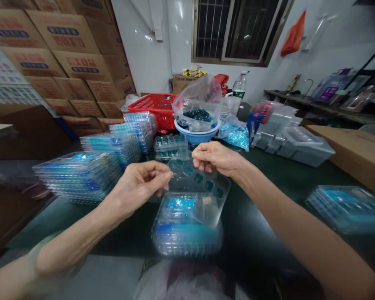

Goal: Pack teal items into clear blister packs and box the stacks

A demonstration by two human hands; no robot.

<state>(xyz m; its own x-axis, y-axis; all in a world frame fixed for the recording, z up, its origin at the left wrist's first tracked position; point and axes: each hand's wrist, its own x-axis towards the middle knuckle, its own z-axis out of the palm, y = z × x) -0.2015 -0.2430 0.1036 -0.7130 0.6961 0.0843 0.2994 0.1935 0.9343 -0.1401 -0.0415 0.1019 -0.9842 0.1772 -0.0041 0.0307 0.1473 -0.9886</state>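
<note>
A thin clear plastic tray (223, 181) with a row of dark teal pieces is tilted in front of me. My left hand (145, 179) is closed in a pinch at its left edge. At its far edge, my right hand (217, 157) pinches with thumb and curled fingers. Just below and nearer to me lies a stack of clear blister packs (187, 239) with blue and white contents, blurred and partly seen through the tray. Beyond the hands, another clear pack (171, 143) holds teal pieces.
Tall stacks of filled packs (78, 175) stand left, another stack (346, 208) right. A blue basin (200, 136) with a bag of dark teal pieces, a red basket (153, 106) and a bag of light-blue bits (236, 133) sit behind. Grey containers (306, 146) and a cardboard box (353, 154) stand right.
</note>
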